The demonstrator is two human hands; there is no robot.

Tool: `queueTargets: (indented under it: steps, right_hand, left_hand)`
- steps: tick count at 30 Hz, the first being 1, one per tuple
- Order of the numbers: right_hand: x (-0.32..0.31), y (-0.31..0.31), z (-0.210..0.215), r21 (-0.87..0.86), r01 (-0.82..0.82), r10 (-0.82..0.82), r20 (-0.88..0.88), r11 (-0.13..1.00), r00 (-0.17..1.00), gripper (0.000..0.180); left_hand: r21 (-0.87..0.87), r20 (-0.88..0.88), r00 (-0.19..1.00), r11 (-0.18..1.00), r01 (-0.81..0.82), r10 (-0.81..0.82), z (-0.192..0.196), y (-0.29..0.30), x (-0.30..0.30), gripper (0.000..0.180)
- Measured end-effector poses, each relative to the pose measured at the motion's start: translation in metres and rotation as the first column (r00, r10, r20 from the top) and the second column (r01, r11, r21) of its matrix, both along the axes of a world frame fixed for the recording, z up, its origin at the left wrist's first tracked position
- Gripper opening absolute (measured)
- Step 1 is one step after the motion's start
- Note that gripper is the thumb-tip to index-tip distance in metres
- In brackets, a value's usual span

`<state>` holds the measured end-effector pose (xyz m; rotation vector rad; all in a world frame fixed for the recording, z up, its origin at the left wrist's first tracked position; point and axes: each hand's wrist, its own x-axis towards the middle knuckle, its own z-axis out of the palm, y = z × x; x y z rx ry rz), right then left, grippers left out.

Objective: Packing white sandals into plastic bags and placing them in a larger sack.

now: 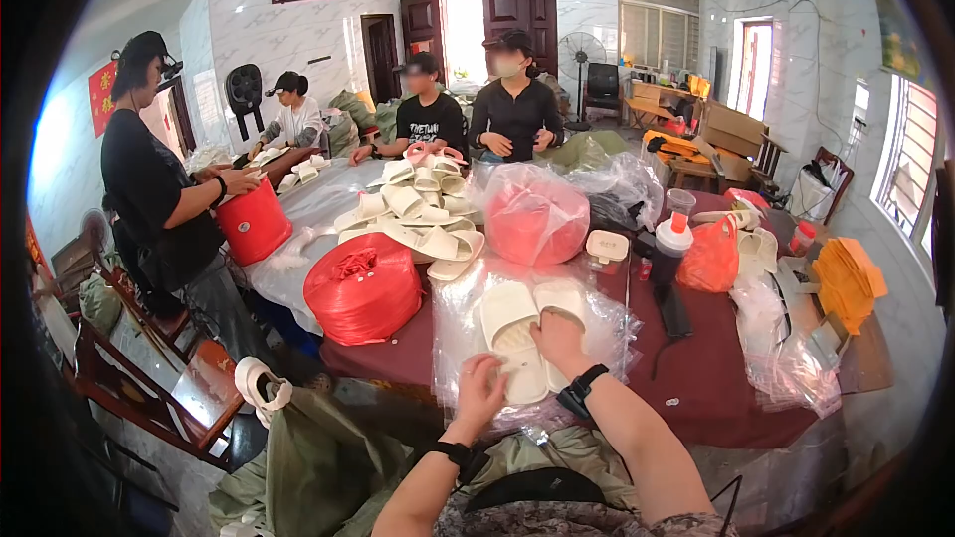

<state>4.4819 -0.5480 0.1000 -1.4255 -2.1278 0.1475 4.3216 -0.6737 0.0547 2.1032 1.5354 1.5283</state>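
A pair of cream slide slippers lies in front of me on a stack of clear plastic bags (460, 338). The left slipper (505, 303) has its strap toward the far side and its heel toward me. Over the right slipper (559, 296) is my right hand (559, 340), its fingers closed at the strap's opening and partly hidden. My left hand (480, 388), fingers loosely curled and apart, is by the left slipper's heel with nothing in it. Whether its fingertips touch the sole I cannot tell. Beyond, several more cream slippers (406, 201) form a pile.
Left of the bags stands a roll of red plastic twine (361, 288). A red bundle in clear plastic (537, 214) is beyond them. To the right are a dark bottle (671, 247), an orange bag (709, 254) and a black device (673, 312). Several people work around the table (696, 378).
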Motion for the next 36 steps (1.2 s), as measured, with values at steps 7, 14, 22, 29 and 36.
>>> queueTargets:
  steps: [7, 14, 22, 29, 36]
  right_hand:
    - [0.060, -0.027, 0.016, 0.011, 0.018, -0.016, -0.141, 1.000, 0.990, 0.032]
    - [0.114, -0.073, 0.037, 0.125, -0.118, 0.171, -0.767, 0.985, 0.618, 0.026]
    - [0.163, -0.097, 0.055, 0.041, -0.162, 0.103, -0.913, 0.986, 0.394, 0.026]
    - [0.161, -0.132, 0.077, 0.099, -0.188, 0.184, -0.838, 0.977, 0.514, 0.021]
    - [0.125, -0.159, 0.071, 0.006, -0.409, 0.383, -0.366, 0.912, 0.848, 0.025]
  left_hand:
    - [-0.005, -0.177, 0.977, 0.993, -0.118, 0.115, 0.013, -0.001, 0.002, 0.042]
    - [-0.147, -0.517, 0.854, 0.978, -0.147, 0.051, 0.045, -0.007, 0.021, 0.065]
    - [-0.289, -0.576, 0.800, 0.957, -0.009, -0.167, 0.023, 0.008, 0.017, 0.057]
    - [-0.401, -0.281, 0.939, 0.913, 0.074, -0.200, 0.027, 0.027, 0.019, 0.035]
    - [-0.337, 0.366, 0.856, 0.805, 0.488, -0.366, -0.012, 0.052, -0.014, 0.038]
